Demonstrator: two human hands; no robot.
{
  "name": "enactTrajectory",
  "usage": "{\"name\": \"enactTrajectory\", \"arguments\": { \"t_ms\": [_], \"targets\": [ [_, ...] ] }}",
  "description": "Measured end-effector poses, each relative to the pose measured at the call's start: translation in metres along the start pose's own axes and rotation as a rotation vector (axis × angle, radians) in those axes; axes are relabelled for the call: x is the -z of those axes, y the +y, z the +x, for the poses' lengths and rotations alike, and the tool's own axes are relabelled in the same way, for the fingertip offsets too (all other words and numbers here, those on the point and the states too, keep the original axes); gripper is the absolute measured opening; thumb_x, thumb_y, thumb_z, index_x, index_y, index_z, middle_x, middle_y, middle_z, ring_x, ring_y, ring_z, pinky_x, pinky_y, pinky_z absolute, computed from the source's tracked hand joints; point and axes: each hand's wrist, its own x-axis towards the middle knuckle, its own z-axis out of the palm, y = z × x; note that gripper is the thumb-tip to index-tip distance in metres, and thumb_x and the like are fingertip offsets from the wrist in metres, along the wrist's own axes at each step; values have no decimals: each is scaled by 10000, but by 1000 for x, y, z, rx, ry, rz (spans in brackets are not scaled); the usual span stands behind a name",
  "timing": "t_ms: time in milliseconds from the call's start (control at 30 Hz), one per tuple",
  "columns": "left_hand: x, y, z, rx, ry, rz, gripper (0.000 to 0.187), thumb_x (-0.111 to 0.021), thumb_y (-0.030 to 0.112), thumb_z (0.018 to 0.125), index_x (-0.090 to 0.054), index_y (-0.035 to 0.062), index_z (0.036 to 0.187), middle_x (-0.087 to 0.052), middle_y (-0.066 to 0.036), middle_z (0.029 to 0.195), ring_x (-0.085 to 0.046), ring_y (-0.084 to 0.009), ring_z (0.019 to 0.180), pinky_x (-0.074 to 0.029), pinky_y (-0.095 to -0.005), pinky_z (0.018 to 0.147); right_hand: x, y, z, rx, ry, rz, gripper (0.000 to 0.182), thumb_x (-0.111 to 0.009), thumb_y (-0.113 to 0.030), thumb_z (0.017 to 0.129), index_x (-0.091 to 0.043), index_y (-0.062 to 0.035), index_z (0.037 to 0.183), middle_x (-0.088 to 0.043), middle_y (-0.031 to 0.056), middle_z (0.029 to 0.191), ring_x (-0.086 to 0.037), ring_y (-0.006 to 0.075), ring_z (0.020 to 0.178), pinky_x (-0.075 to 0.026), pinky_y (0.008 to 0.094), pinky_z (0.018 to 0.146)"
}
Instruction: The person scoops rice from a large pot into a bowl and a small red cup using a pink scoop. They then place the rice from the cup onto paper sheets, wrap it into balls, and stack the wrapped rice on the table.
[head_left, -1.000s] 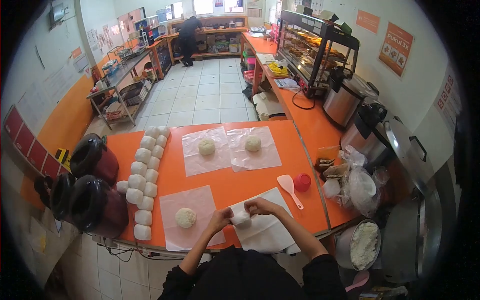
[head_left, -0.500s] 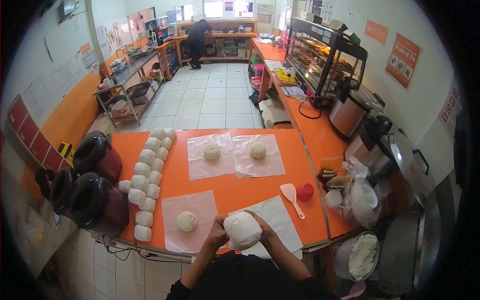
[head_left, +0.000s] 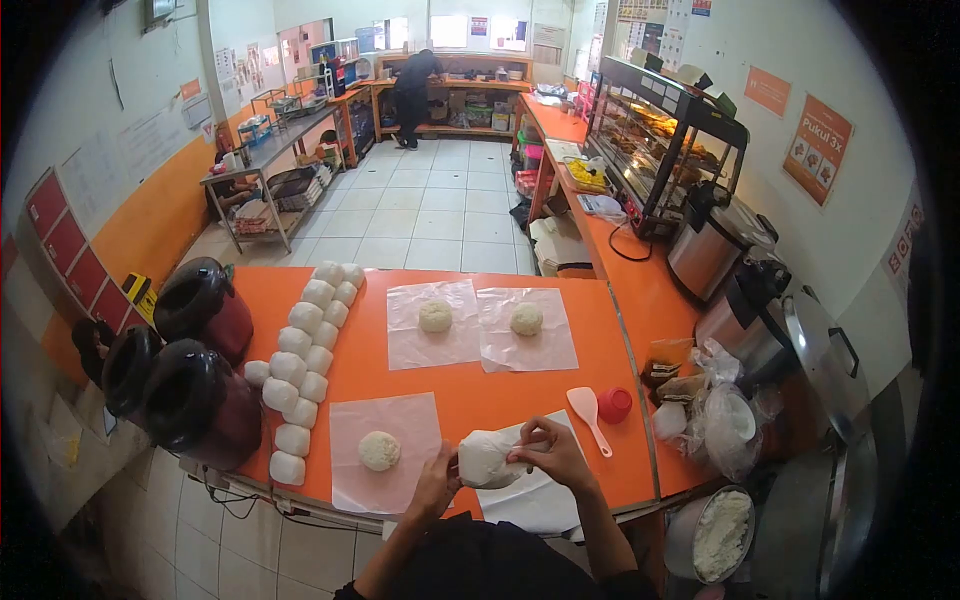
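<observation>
My left hand (head_left: 434,484) is wrapped round the side of a white paper-wrapped rice packet (head_left: 482,458), held above the front edge of the orange table. On its right side, my right hand (head_left: 556,452) pinches a fold of the paper between thumb and fingers. A white paper sheet (head_left: 545,508) lies beneath the hands. To their left, a rice mound (head_left: 379,451) sits on a pinkish wrapping sheet (head_left: 350,420). Farther back, two more rice mounds, a left one (head_left: 435,316) and a right one (head_left: 526,318), rest on separate sheets. A pale rice paddle (head_left: 583,407) lies beside a red cup (head_left: 614,404).
Stacked wrapped packets (head_left: 291,368) line the table's left side, beside dark red rice containers (head_left: 206,415). A pot of rice (head_left: 722,535) stands at lower right, below plastic bags (head_left: 728,420). Steel cookers (head_left: 715,245) and a food display case (head_left: 665,140) occupy the right counter. Someone (head_left: 412,95) bends at the far shelves.
My right hand has shifted from the packet's far side to its right end, where it now pinches the paper. The packet has been turned. The whole view has shifted slightly.
</observation>
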Motion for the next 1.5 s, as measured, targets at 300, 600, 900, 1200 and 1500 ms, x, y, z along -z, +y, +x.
{"name": "enactTrajectory", "arguments": {
  "t_ms": [300,600,900,1200,1500],
  "targets": [
    [5,1,-9,-196,64,322,645,-316,566,916,-521,-32,1043,-582,-94,919,-571,-138,783,-464,-279,692,-38,-12,-7,554,232,-714,204,-764,-147,652,-670,-85,821,-535,54,884,-523,220,797,-448,340,679],
    [-29,32,-17,-776,364,721,698,-341,605,885,-437,-40,1136,-595,-156,917,-599,-215,827,-476,-340,705,-126,12,-18,422,289,-174,654,-544,-371,877,-277,69,1281,-378,233,1256,-472,336,1091,-414,375,890],
    [-8,20,-17,-645,266,501,642,-299,544,923,-392,-52,1143,-571,-173,925,-587,-254,835,-466,-349,714,-120,17,4,193,230,-30,434,-582,-281,873,-437,36,1131,-563,159,996,-562,204,911,-459,314,768],
    [72,-33,-22,-415,480,606,541,-340,474,944,-374,-34,1126,-557,-210,990,-563,-292,930,-436,-365,795,-126,110,31,-65,-114,-22,371,-562,-245,899,-513,45,1126,-599,95,993,-564,128,901,-472,273,770],
    [195,-88,-36,-335,920,149,601,-345,470,946,-352,-60,1229,-477,-218,1152,-509,-281,1034,-421,-380,858,-117,175,51,138,-654,-691,298,-641,-215,811,-554,-27,1026,-581,116,982,-569,237,919,-462,339,800]
  ]
}}
